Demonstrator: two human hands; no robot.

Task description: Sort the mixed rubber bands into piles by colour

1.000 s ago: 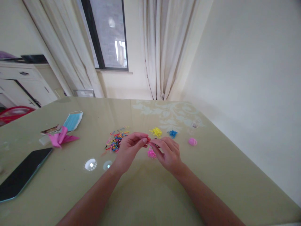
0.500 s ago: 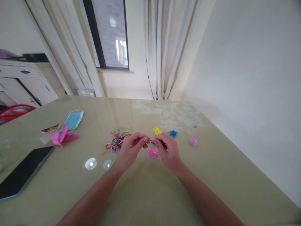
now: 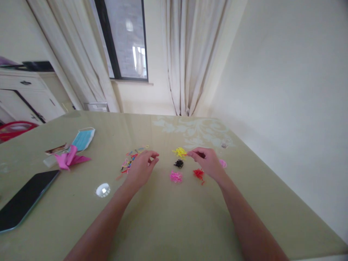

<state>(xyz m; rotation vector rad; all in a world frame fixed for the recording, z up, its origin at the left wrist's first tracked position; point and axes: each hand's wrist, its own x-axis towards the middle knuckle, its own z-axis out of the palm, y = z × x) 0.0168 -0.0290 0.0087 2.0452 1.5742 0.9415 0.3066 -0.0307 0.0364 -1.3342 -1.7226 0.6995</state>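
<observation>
My right hand (image 3: 206, 162) pinches a small red elastic band (image 3: 186, 154) between thumb and fingertips, just right of the yellow pile (image 3: 179, 152). With fingers apart and nothing visible in them, my left hand (image 3: 141, 167) hovers over the mixed-colour elastic bands (image 3: 127, 164), partly covering them. Between the hands lie a black pile (image 3: 178, 164) and a pink pile (image 3: 176, 177). A red pile (image 3: 198, 174) sits below my right hand. The blue pile is hidden behind that hand.
A pink round object (image 3: 223, 163) peeks out beside my right hand, near a small clear item (image 3: 224, 145). On the left are a phone (image 3: 28, 197), a pink folded-paper shape (image 3: 70, 158) and a blue face mask (image 3: 83, 140). A wall borders the table's right side.
My hands have moved apart: the right went rightward with the red band, while the left shifted left, its fingers opened. The black and red piles have come into sight; the blue one is now covered.
</observation>
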